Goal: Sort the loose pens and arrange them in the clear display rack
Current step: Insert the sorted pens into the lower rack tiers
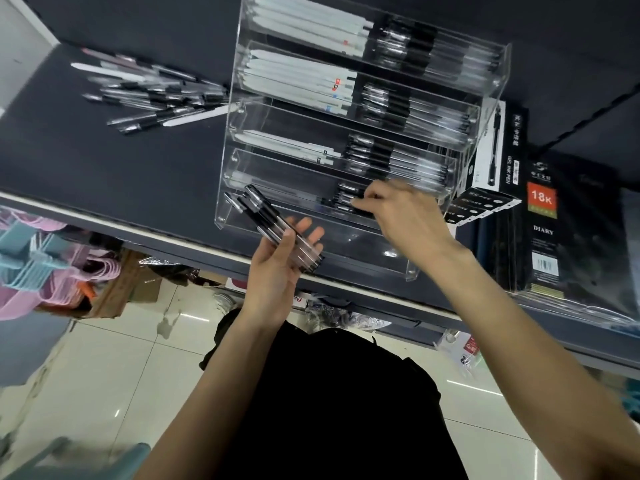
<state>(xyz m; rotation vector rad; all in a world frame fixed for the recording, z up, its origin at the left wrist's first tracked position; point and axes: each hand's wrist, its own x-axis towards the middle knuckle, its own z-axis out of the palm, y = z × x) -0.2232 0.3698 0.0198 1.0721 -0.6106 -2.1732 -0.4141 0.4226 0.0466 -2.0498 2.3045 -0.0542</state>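
Note:
The clear display rack [242, 109] stands on the dark table, its stepped tiers holding white pens on the left and black-capped clear pens on the right. My left hand [277, 271] holds a bundle of black-capped clear pens [277, 225] in front of the rack's lower left. My right hand [401, 220] reaches into a lower tier, fingertips pinching a black pen [346, 199] lying there. A pile of loose pens [152, 95] lies on the table to the left of the rack.
A gel ink pen box [498, 157] and black diary books [568, 230] stand right of the rack. The table's front edge [104, 220] runs diagonally. Below it are pastel hangers [38, 258], cardboard boxes and a tiled floor.

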